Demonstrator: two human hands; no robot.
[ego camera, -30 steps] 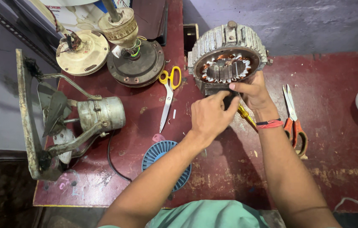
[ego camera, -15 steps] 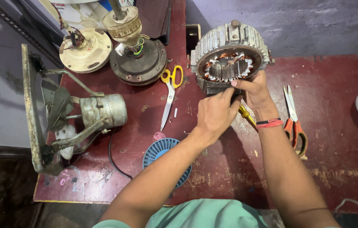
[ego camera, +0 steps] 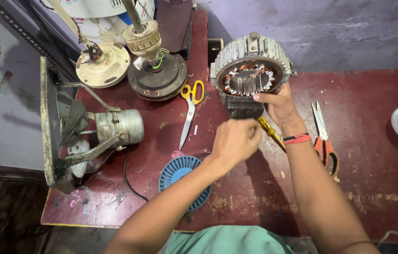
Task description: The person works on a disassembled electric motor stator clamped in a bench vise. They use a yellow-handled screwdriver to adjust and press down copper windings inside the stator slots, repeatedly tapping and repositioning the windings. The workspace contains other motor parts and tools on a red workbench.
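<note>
- Your right hand (ego camera: 281,106) is bracing the motor stator (ego camera: 251,70) at its 5 o'clock edge, fingers curled over the rim, likely steadying it on its dark base.
- Your left hand (ego camera: 234,141) is hovering at 6 o'clock of the stator, fingers closed in a loose fist; what it is pinching, you cannot tell.
- The stator is sitting at the worn red table (ego camera: 377,188) back edge: ribbed grey casing, copper windings ringing the bore.
- A yellow-handled tool (ego camera: 270,131) is lying between your 2 hands.
- Yellow scissors (ego camera: 190,106) are resting at 9 o'clock, orange scissors (ego camera: 323,141) at 3 o'clock.
</note>
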